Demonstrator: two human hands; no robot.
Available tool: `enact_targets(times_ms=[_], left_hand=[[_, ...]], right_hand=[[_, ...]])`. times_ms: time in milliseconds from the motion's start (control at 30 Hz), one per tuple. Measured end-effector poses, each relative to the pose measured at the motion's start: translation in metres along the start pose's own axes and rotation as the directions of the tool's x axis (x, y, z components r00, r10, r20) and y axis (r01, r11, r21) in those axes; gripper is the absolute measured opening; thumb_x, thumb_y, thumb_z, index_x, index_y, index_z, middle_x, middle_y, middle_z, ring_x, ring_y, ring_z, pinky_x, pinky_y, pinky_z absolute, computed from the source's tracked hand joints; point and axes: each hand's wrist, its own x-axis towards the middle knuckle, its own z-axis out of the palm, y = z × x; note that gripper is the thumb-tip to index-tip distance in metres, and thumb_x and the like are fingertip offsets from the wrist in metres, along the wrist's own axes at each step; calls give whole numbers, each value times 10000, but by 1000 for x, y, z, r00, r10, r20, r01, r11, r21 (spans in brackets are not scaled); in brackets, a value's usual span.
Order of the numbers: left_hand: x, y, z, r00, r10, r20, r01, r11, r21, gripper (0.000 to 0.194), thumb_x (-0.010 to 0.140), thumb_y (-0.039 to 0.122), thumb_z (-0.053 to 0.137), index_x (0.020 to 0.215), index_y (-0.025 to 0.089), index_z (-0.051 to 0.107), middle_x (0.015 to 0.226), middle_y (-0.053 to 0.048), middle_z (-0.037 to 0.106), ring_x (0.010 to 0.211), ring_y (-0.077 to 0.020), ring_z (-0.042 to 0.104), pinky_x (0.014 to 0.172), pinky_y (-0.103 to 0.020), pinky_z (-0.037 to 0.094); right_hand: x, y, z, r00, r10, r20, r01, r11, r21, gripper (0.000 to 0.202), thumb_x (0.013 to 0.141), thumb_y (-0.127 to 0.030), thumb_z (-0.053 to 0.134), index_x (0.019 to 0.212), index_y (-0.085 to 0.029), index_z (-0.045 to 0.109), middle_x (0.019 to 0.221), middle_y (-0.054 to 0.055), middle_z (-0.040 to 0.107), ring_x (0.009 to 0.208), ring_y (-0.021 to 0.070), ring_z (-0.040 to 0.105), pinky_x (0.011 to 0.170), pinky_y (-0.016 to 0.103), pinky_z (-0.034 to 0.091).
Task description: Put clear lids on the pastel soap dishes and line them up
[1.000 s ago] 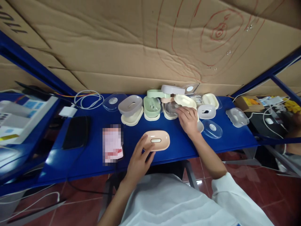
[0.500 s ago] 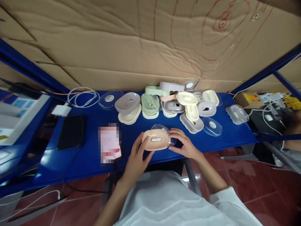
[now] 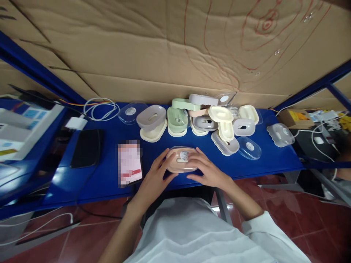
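Peach dish [image 3: 178,168] under a clear cover [image 3: 183,156], held at both ends

Near the worktop's [image 3: 65,186] six o'clock edge, the fingers of the left hand [image 3: 156,171] half-curl round the dish's nine o'clock end; those of the right hand [image 3: 207,168], likewise half-curled, hold the cover's three o'clock end. From the dish, a phone [image 3: 130,164] lies at nine o'clock, a loose clear lid [image 3: 249,148] near three, a green dish [image 3: 177,120] at twelve, then a cardboard panel [image 3: 131,44]

From the peach oval plastic dish [image 3: 178,167], I find open blue surface [image 3: 236,166] at three o'clock, past the right hand [image 3: 208,172]; a green oval plastic dish [image 3: 176,127] blocks twelve.
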Motion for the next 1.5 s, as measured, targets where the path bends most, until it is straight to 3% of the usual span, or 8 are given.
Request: enact_targets(times_ms=[300, 600, 867, 967, 1100, 1200, 1333, 1500], left_hand=[[-6, -6, 6, 997, -15, -76, 15, 1000, -3, 630, 1027, 375, 710, 1611, 388, 473, 1629, -101, 531, 1477, -305, 594, 1191, -484, 556], [-14, -7, 12, 985, 26, -173, -22, 999, 23, 594, 1025, 423, 708, 1583, 356, 517, 1607, -101, 586, 1414, -314, 655, 1153, -478, 594], [-11, 19, 21, 982, -18, -187, 4, 997, -78, 733, 1036, 340, 698, 1675, 343, 340, 1697, -151, 447, 1547, -323, 514, 1206, -526, 540], [-14, 21, 27, 991, 0, -136, -9, 998, -67, 639, 1056, 299, 658, 1641, 343, 405, 1678, -142, 456, 1511, -302, 554, 1189, -509, 558], [-16, 17, 33, 993, 62, -105, -63, 998, -6, 508, 1063, 270, 635, 1558, 330, 532, 1660, -127, 480, 1497, -298, 561, 1196, -509, 551], [-15, 15, 32, 989, 107, -98, -105, 994, 27, 417, 1061, 253, 634, 1475, 302, 612, 1628, -125, 518, 1495, -297, 558, 1201, -505, 543], [-13, 16, 30, 987, 134, -88, -131, 991, 39, 364, 1059, 243, 634, 1420, 279, 659, 1597, -124, 557, 1471, -289, 580, 1190, -490, 552], [-13, 17, 31, 988, 127, -83, -124, 991, 41, 346, 1057, 251, 634, 1399, 284, 676, 1586, -119, 575, 1457, -296, 592, 1192, -507, 547]], right_hand=[[-3, 9, 6, 994, -36, 105, 61, 968, -244, 443, 1086, -343, 641, 1522, -270, 609, 1683, 113, 499, 1672, 331, 270, 1342, 674, 282], [-8, 15, 15, 989, -29, 148, 68, 962, -266, 508, 1067, -378, 676, 1558, -288, 577, 1706, 138, 453, 1688, 342, 210, 1318, 658, 354], [-34, 3, -17, 989, -1, -149, -34, 971, -235, 598, 995, -333, 775, 1555, -321, 565, 1661, 126, 506, 1608, 356, 407, 1271, 615, 459], [-74, 6, -58, 886, 85, -457, -274, 889, -366, 613, 943, -348, 828, 1513, -340, 601, 1598, 116, 569, 1511, 375, 539, 1233, 647, 478], [-153, 44, -113, 554, 174, -815, -751, 526, -398, 703, 958, -570, 758, 1515, -166, 613, 1577, 230, 570, 1497, 410, 544, 1208, 640, 470], [-208, 83, -133, 406, 194, -893, -870, 382, -312, 773, 947, -674, 709, 1476, -113, 656, 1519, 262, 614, 1456, 405, 578, 1195, 588, 480], [-242, 114, -130, 397, 291, -870, -904, 285, -318, 840, 910, -788, 611, 1390, -107, 716, 1507, 281, 612, 1456, 459, 536, 1179, 672, 429], [-231, 117, -142, 388, 323, -863, -919, 210, -334, 633, 993, -625, 536, 1453, -222, 700, 1638, 223, 528, 1550, 426, 444, 1209, 666, 328]])
